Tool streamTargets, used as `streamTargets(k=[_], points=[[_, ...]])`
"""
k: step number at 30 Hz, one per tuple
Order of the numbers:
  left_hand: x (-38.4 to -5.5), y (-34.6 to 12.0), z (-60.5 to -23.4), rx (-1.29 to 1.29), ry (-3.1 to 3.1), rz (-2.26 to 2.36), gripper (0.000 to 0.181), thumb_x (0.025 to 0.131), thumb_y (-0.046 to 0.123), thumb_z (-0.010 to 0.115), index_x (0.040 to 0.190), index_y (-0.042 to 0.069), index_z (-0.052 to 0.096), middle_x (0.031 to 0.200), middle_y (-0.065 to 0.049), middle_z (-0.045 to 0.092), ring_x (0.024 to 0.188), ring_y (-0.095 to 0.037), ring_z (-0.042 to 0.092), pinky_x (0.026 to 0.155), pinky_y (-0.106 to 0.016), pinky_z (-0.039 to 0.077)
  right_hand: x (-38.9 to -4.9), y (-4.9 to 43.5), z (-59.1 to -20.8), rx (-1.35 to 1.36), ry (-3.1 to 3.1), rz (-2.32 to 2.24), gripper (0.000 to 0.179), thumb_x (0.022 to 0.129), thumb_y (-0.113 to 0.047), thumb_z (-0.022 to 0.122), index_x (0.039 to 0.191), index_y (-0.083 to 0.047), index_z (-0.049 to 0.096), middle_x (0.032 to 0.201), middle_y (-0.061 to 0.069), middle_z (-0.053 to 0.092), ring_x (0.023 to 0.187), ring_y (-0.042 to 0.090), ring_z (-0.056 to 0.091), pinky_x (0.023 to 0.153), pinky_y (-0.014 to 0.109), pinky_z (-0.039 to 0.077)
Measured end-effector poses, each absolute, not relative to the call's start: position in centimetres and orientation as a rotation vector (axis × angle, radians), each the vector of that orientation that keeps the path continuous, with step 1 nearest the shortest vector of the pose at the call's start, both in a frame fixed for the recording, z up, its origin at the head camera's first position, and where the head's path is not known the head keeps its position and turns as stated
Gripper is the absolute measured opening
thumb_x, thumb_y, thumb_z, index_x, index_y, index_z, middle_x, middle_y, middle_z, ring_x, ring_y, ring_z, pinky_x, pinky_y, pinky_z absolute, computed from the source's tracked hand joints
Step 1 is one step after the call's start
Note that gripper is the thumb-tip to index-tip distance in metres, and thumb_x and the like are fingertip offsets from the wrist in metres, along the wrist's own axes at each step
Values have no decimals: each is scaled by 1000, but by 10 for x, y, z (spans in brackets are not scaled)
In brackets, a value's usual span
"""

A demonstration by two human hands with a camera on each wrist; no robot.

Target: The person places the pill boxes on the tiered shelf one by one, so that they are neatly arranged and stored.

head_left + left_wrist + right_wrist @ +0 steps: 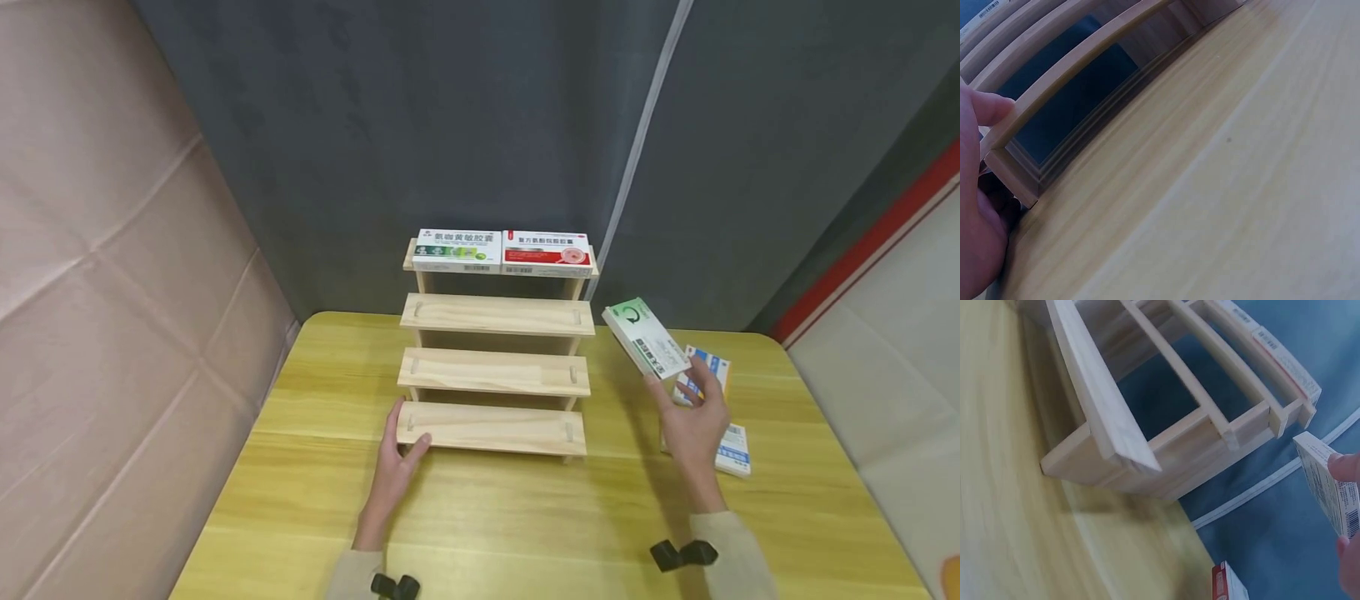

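Observation:
A stepped wooden rack [495,372] with several shelves stands on the table. My left hand [395,467] grips the left end of its lowest shelf; in the left wrist view the thumb lies on that shelf's edge. To the right of the rack, my right hand [696,421] holds a white and green medicine box [647,337] by its near end, tilted above the table. On the top shelf sit a green and white medicine box [457,250] and a red and white medicine box [547,252], side by side. The three lower shelves carry nothing.
Under and beside my right hand lie more medicine boxes, one blue and white [733,451], another with blue and orange print [708,367], partly hidden. A dark curtain [375,150] hangs behind the wooden table [300,500]. A red-edged white panel [885,350] stands at the right.

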State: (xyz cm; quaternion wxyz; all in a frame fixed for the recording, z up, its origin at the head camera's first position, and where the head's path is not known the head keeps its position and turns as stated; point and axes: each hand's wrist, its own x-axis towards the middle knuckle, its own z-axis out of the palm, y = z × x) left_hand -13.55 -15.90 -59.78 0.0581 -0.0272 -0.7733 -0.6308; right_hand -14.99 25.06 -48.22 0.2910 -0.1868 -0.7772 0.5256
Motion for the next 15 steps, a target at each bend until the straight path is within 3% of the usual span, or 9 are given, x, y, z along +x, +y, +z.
streamTargets(k=[6,15], points=[[-135,-159,-597,-78,-2348,-1911,79,100,24,63,163,14,17,170,-16,13,156,-45,6,120,-75,3,-147,244,-472,-427,-2023,1417,68,85,-16,83,146,-10,53,142,12,58,120,18,58,94,9,50],[-135,-158,-596,-75,-2347,-1900,78,100,24,64,162,14,18,170,-15,14,156,-44,7,121,-74,4,-145,239,-463,-352,-1975,1440,67,80,-6,85,142,-5,57,140,12,61,112,0,57,92,8,51]])
